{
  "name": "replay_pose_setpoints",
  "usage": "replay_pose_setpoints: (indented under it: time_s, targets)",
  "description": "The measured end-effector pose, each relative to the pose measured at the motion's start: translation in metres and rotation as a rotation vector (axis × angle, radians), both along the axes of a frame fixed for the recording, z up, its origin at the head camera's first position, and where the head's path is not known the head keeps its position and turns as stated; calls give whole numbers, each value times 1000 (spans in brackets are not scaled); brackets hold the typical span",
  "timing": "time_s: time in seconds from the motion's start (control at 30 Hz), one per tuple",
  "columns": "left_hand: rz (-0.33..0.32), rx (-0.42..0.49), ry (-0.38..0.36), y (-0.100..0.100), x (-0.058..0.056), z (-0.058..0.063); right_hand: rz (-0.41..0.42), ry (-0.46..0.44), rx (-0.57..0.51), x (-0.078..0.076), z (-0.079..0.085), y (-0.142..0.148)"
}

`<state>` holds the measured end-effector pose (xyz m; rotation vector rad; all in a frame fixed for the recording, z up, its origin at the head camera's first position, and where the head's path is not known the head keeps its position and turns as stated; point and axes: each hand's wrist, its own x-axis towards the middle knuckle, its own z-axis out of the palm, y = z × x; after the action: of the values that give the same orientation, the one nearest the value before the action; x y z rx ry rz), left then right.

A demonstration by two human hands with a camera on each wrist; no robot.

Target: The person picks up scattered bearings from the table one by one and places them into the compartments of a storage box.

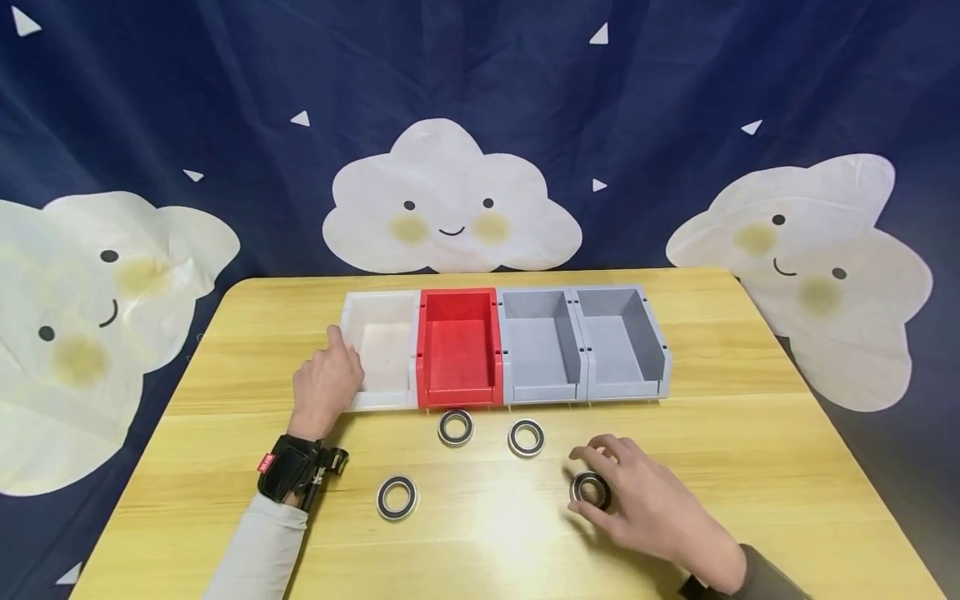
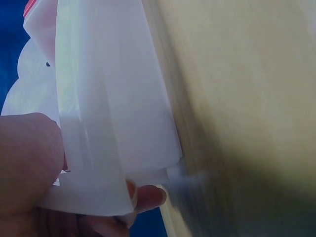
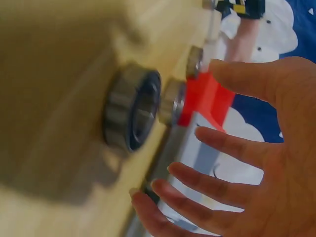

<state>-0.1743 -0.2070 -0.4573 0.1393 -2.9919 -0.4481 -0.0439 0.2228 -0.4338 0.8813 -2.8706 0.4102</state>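
My left hand [image 1: 324, 385] holds the left side of a white plastic bin [image 1: 381, 401]. In the left wrist view the thumb lies on one face of the bin's wall [image 2: 91, 123] and fingertips show at the other. Fingers spread and bent, my right hand [image 1: 648, 504] hovers around a ball bearing [image 1: 591, 477] on the table. The right wrist view shows this bearing [image 3: 118, 116] apart from the fingertips, with nothing held. Other dark-sealed steel bearings lie flat: one below the red bin [image 1: 443, 427], one to its right [image 1: 514, 438], one nearer the left arm [image 1: 382, 497].
The white bin stands in a joined row with a red bin [image 1: 460, 350], a grey bin [image 1: 536, 342] and another grey bin [image 1: 611, 342]. They sit on a wooden table [image 1: 480, 550]. A dark blue cloud-print curtain [image 1: 637, 75] hangs behind.
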Motion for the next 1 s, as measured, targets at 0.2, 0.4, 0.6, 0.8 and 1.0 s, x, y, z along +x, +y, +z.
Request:
replay_pose_setpoints:
  time_s: [0.2,0.4,0.6,0.8,1.0]
  targets:
    - [4,11,-16,0,1,2,50,-45,0,8,-15,-3]
    - [4,18,-26,1,2,3,77,-11,6,9,-21,-2]
    - [1,17,-22,2,1,2,136,49,8,5,-24,-1]
    - [9,6,-21,1,0,1,181,91,12,3,-25,-1]
    - [10,10,-34,0,0,1,175,71,-1,1,-16,1]
